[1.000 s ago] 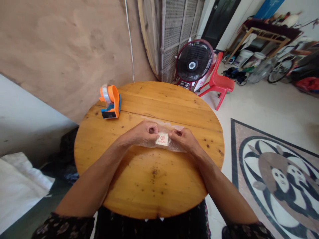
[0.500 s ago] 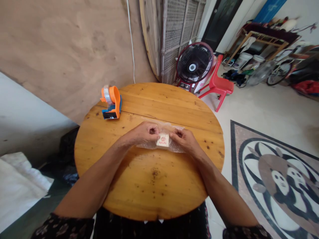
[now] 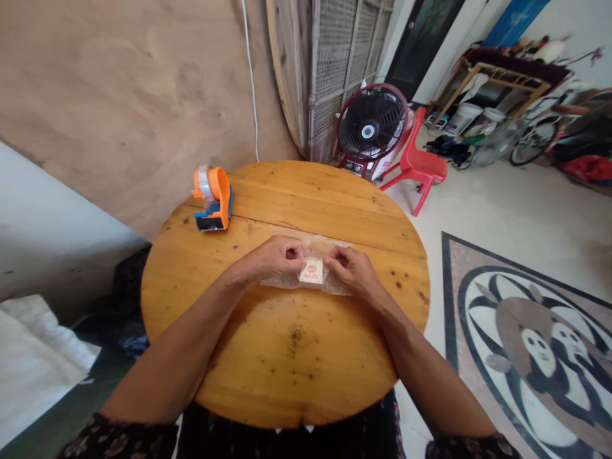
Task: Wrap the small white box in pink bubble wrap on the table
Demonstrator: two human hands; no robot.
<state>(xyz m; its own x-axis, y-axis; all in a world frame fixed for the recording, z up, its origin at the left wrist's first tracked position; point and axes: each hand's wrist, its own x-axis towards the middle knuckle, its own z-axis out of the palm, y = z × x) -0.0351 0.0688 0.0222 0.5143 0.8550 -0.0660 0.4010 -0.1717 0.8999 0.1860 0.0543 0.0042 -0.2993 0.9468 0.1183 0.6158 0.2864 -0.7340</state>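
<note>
A small white box [image 3: 312, 272] with a red printed design lies on a sheet of clear bubble wrap [image 3: 329, 285] in the middle of the round wooden table [image 3: 296, 363]. From the left, my left hand [image 3: 282, 255] is closed, thumb and forefinger pinched on the wrap by the box's upper left corner. Opposite it, my right hand [image 3: 351, 264] pinches the wrap by the upper right corner. Both thumb tips come very close to the box; whether they touch it is hard to tell. My palms hide parts of the wrap.
An orange and blue tape dispenser [image 3: 213, 201] with a roll of clear tape stands at the table's back left. Beyond the table are a fan [image 3: 370, 124] and a red plastic chair [image 3: 423, 162]. A plywood board [image 3: 143, 83] rises behind the left edge.
The view has shifted very slightly. Both hands keep their pinch beside the white box, with hardly any movement; the box's face looks turned a little.
</note>
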